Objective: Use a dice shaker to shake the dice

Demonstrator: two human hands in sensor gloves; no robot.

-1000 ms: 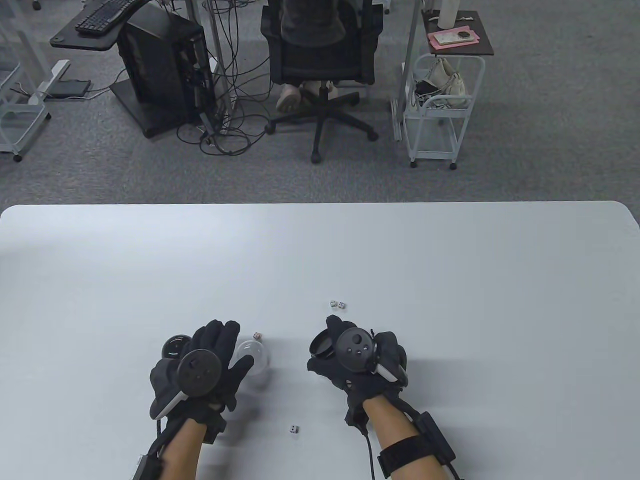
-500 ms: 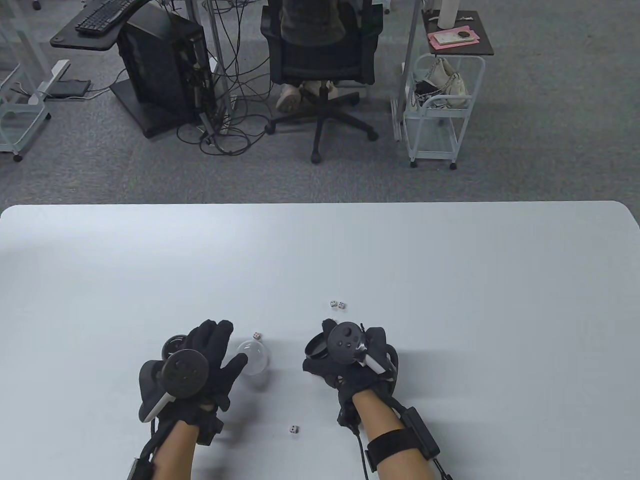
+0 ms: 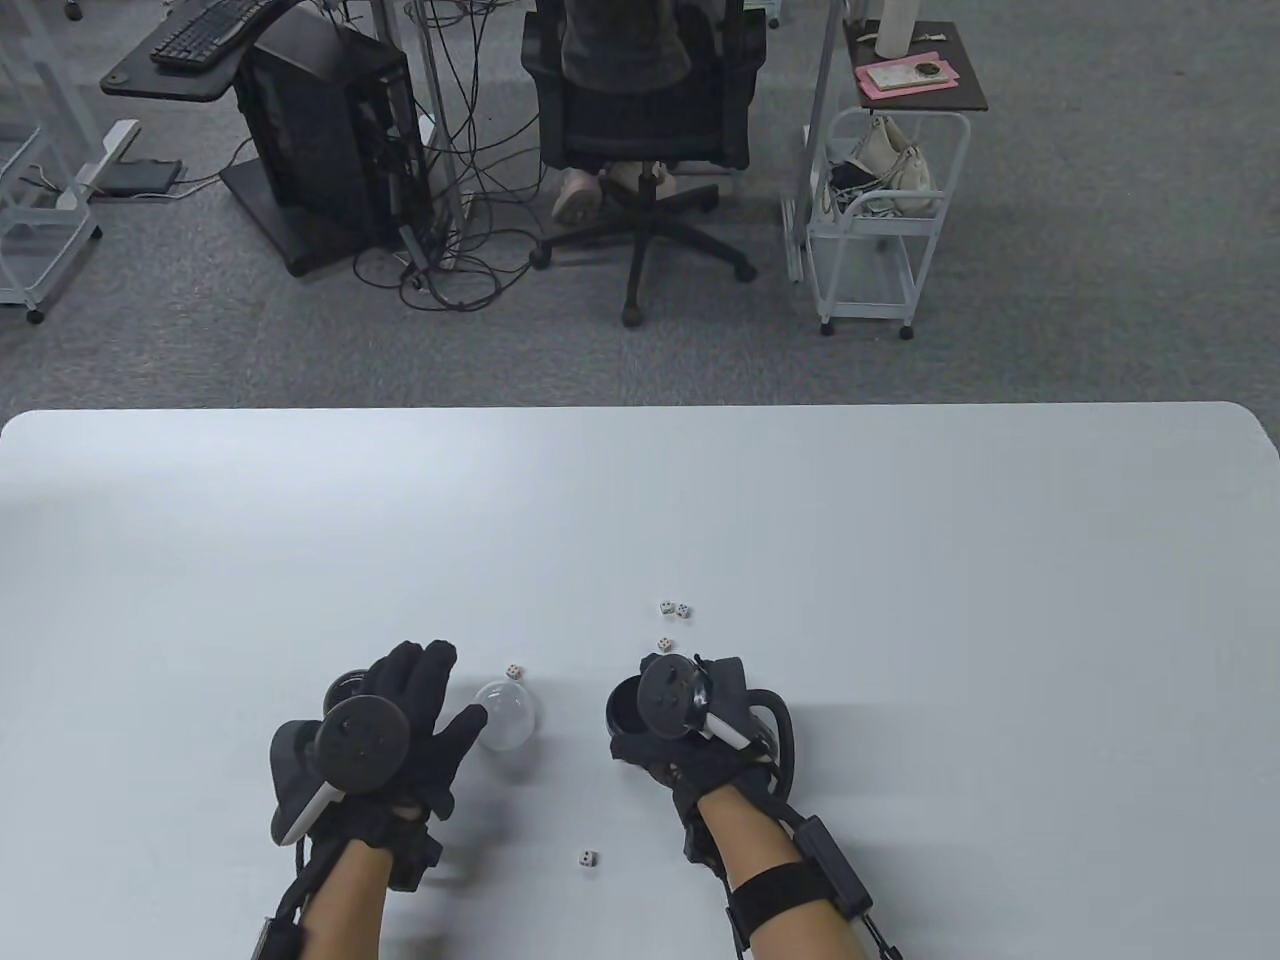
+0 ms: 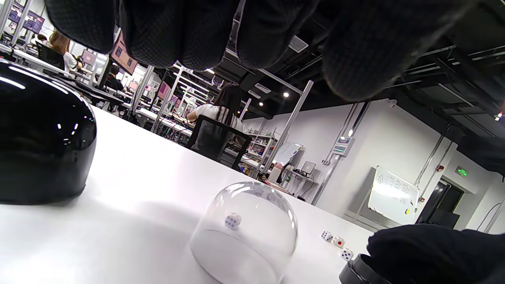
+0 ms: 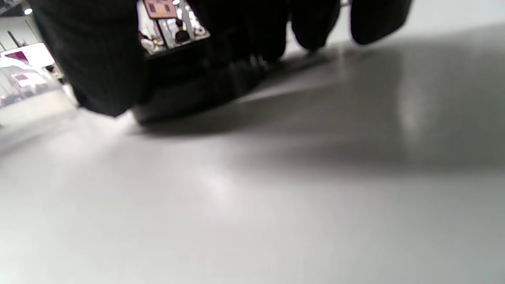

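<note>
The shaker lies in three parts. A clear dome [image 3: 507,716] stands mouth down in the middle. A glossy black cup [image 3: 345,688] stands to its left. My right hand [image 3: 690,758] grips the round black base [image 3: 622,706] between thumb and fingers, low on the table; the right wrist view shows this base [image 5: 197,92] under my fingers. My left hand [image 3: 438,697] hovers with fingers spread, between the cup and the dome, holding nothing. Several white dice lie loose: a pair [image 3: 675,608], one [image 3: 665,645] just beyond my right hand, one [image 3: 513,671] behind the dome, one [image 3: 587,858] near the front.
The white table [image 3: 900,520] stretches wide to the far side and right. In the left wrist view the cup [image 4: 39,138] is at left, the dome [image 4: 244,232] in the middle, three dice [image 4: 335,241] and my right hand [image 4: 434,252] at right.
My right hand has drawn the black base slightly toward the near edge, uncovering a die beyond it. My left hand has shifted a little left and back, still spread.
</note>
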